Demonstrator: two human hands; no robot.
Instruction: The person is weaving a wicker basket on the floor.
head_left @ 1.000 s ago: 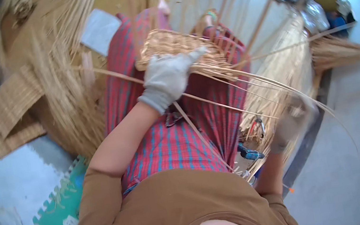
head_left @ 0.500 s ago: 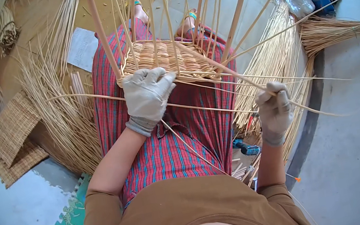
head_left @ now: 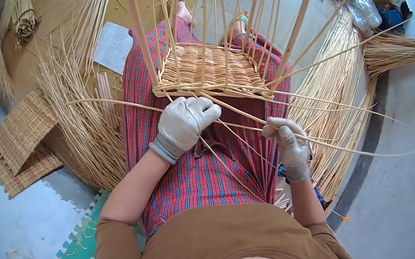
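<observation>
A partly woven rattan basket rests across my knees, with upright canes standing from its edges and long loose strands trailing off to both sides. My left hand, in a pale work glove, is closed just below the basket's near left edge, around the inner end of a strand; its fingertips are partly hidden. My right hand, gloved too, pinches a long rattan strand that runs down from the near edge and out to the right. Other loose strands cross behind and below my hands.
Bundles of long canes lie at left, and more spread at right. Two woven panels overlap on the floor at far left. A green foam mat lies at lower left, a paper sheet beyond my knee.
My right hand has come inward to the left and lower, bringing the strand from across the basket to below its near edge. My left hand has moved slightly down and right.
</observation>
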